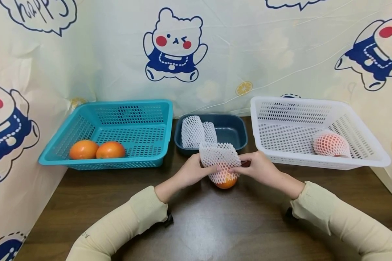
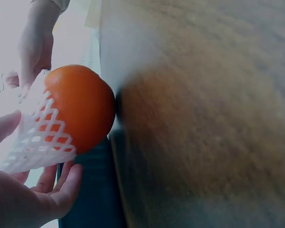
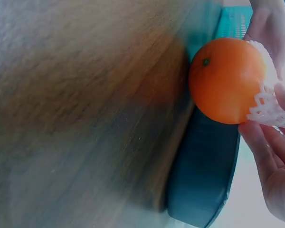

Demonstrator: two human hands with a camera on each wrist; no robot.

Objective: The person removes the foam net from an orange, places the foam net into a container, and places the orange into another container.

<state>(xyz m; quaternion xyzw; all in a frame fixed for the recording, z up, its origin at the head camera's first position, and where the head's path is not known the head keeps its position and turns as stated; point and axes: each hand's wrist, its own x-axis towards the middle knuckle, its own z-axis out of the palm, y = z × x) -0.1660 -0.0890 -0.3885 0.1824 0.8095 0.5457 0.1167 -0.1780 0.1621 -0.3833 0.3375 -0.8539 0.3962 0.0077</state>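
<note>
Low over the table, an orange [image 1: 227, 184] sits in the lower end of a white foam fruit net [image 1: 219, 154]. Its underside is bare, and the net's upper part stands up loose above it. On the net's left side, my left hand [image 1: 193, 169] holds the mesh between thumb and fingers. From the opposite side my right hand [image 1: 260, 167] pinches the net's edge. The left wrist view shows the mesh covering only part of the orange [image 2: 83, 109]. In the right wrist view the stem end of the orange [image 3: 223, 85] is uncovered.
A teal basket [image 1: 151, 162] at left holds two bare oranges [image 1: 110, 149]. Behind my hands, a dark blue tray [image 1: 245, 136] contains foam nets [image 1: 192, 132]. The white basket [image 1: 271, 158] at right holds a netted fruit [image 1: 331, 144]. A printed curtain [image 1: 228, 65] hangs behind.
</note>
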